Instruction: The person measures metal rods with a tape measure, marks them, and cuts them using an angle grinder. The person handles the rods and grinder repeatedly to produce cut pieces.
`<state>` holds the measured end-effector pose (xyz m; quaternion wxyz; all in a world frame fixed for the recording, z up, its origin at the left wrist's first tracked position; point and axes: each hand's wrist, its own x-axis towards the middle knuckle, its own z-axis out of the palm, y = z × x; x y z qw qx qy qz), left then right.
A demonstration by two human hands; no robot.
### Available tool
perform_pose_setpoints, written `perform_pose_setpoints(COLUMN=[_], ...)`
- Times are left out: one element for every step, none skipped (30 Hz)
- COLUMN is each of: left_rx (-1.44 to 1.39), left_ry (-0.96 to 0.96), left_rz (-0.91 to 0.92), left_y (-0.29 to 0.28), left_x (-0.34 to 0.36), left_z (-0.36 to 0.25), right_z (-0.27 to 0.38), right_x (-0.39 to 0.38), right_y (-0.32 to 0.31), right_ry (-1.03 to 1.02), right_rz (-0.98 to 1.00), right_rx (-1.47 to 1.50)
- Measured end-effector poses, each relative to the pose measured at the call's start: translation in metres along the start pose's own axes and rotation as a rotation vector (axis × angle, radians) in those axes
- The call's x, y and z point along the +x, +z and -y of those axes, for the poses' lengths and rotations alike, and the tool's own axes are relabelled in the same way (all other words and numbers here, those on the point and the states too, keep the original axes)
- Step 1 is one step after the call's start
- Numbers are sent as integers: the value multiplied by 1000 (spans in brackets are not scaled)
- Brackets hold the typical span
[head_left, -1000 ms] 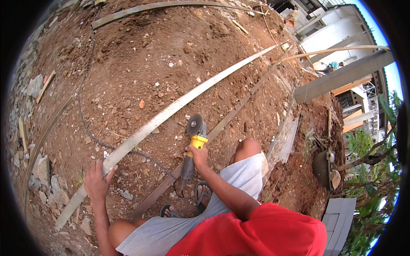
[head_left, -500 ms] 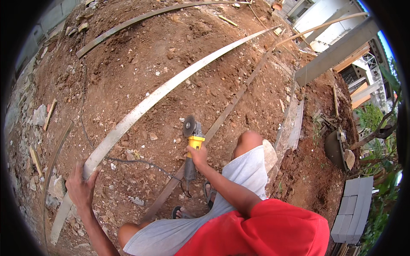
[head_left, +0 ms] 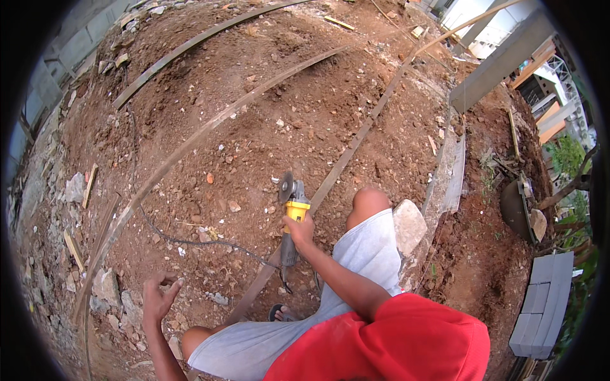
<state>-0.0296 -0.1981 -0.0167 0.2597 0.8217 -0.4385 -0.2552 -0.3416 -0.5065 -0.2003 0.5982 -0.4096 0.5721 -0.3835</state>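
Note:
My right hand (head_left: 300,232) is wrapped around the body of a yellow and grey angle grinder (head_left: 297,211). The grinder's disc points away from me, and a dark cord (head_left: 210,242) trails off to the left. Over the dirt at the lower left, my left hand (head_left: 160,297) holds nothing, its fingers bent and the thumb apart. Beyond it a long thin wooden board (head_left: 213,122) lies in a curve, its narrow brown side showing. Another long board (head_left: 346,155) runs on the ground past the grinder, close to my legs.
A third board (head_left: 190,54) lies further off. Broken stones (head_left: 108,286) and wood scraps (head_left: 73,249) litter the left side. To the right stand a concrete post (head_left: 502,60), a dark bowl-shaped container (head_left: 518,209) and stacked grey blocks (head_left: 540,305). A pale rock (head_left: 410,223) sits beside my knee.
My left hand has let go of the long board and moved right, toward me. The board has tipped from its wide pale face to a narrow brown side and shifted left. The grinder stays in my right hand.

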Motion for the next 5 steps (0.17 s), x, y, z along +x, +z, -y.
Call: perform_pose_setpoints(left_rx=[-61,-123,-160,-200,-211], left_ry=[-62,-125,-60,2,-10], left_rz=[10,22,-22,-64,-59], left_y=[26,53,84,117,124], left_x=[-22,-43,-65,-90,-94], left_z=[21,40,62,87,88], right_z=[-1,-3,-3,-3,-7], right_x=[-1,-1,0,-1,-2], right_y=[-1,-2,-4,-6,-8], right_ry=[-1,-2,-16,-29,-38], right_rz=[14,25,21,16,19], right_rx=[15,27,30,28,24])
